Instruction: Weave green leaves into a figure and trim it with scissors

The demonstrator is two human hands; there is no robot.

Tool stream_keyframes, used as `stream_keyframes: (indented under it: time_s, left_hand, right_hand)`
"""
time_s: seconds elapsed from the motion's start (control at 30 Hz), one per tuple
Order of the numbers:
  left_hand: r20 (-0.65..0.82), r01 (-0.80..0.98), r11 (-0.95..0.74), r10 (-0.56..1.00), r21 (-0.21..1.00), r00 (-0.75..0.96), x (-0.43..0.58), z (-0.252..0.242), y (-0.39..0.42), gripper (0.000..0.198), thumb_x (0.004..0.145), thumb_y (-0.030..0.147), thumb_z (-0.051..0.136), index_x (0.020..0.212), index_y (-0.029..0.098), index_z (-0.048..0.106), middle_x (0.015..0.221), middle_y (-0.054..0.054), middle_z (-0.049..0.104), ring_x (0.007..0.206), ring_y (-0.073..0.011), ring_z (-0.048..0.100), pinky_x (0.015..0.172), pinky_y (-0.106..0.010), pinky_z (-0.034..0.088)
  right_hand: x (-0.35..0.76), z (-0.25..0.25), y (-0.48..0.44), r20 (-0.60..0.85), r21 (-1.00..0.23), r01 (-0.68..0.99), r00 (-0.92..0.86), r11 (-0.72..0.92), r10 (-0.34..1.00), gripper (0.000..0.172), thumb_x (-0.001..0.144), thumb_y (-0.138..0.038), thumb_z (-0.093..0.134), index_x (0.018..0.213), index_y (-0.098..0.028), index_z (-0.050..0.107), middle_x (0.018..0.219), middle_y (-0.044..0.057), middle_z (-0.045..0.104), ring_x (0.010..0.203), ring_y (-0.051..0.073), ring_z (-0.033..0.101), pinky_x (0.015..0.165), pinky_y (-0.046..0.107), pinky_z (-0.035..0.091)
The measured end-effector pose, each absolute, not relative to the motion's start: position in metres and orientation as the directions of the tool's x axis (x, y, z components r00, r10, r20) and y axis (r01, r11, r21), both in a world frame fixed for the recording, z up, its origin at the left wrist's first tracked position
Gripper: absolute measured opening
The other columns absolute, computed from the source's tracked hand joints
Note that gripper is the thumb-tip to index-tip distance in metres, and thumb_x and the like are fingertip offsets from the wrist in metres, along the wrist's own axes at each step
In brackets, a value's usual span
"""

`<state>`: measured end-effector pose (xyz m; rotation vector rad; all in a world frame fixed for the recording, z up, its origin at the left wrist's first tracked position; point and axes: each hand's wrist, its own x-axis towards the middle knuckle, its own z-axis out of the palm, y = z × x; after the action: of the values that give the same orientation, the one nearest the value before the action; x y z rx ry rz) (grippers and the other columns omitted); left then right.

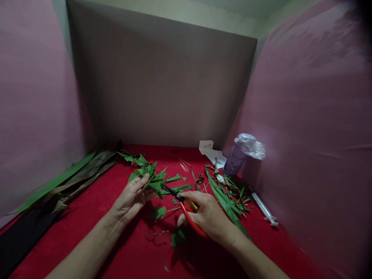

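Observation:
My left hand (132, 197) is closed round a bunch of folded green leaves (151, 179), the thumb pressed on top. My right hand (205, 217) grips pliers-like cutters (188, 219) with red and yellow handles and dark jaws. The tips of the jaws touch or sit just beside the right edge of the leaf bunch; whether they are closed on a leaf is hard to tell. Beneath and beside the hands, cut leaf pieces (158, 212) lie on the red cloth (95, 205). A thin curled stem (155, 233) rests nearer to me.
At the right stand a purple cup (234, 161) with clear plastic on it, and a syringe (264, 209). Long green leaves (223, 201) and dry stems lie nearby. Thin sticks (184, 166) and white papers (216, 157) are farther back. Long leaves (64, 178) line the left side.

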<state>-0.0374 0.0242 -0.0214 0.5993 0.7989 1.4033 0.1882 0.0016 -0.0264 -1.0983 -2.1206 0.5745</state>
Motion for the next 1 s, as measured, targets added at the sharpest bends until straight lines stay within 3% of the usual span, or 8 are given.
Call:
stream_keyframes:
  time_s: [0.57,0.8,1.0]
  left_hand:
    - [-0.075,-0.602,0.035,0.996,0.797,-0.041,-0.0354,-0.0232,0.0231,0.005,0.074,0.012,0.065,0.072,0.013,0.061,0.07,-0.005,0.071,0.058,-0.0166,0.067,0.056,-0.028,0.056]
    - [-0.091,-0.612,0.039,0.994,0.79,-0.053,-0.0355,-0.0253,0.0248,0.006,0.072,0.012,0.067,0.071,0.013,0.061,0.069,-0.004,0.071,0.056,-0.0154,0.067,0.055,-0.027,0.057]
    - [-0.08,-0.621,0.032,0.996,0.783,-0.05,-0.0346,-0.0243,0.024,0.006,0.073,0.01,0.066,0.07,0.012,0.061,0.07,-0.005,0.071,0.056,-0.0145,0.066,0.055,-0.025,0.057]
  right_hand:
    - [0.184,-0.0323,0.0005,0.338,-0.651,0.547,-0.413,0.527,0.846,0.035,0.071,-0.028,0.069,0.105,-0.022,0.064,0.071,0.0,0.069,0.065,0.015,0.059,0.065,0.026,0.044]
    - [0.1842,-0.0294,0.0009,0.354,-0.649,0.541,-0.408,0.535,0.842,0.035,0.068,-0.035,0.073,0.099,-0.021,0.066,0.069,0.0,0.068,0.062,0.015,0.055,0.062,0.025,0.042]
    - [0.1826,-0.0291,-0.0019,0.35,-0.648,0.53,-0.432,0.547,0.831,0.03,0.075,-0.035,0.066,0.101,-0.02,0.066,0.067,0.001,0.067,0.06,0.014,0.055,0.061,0.025,0.043]
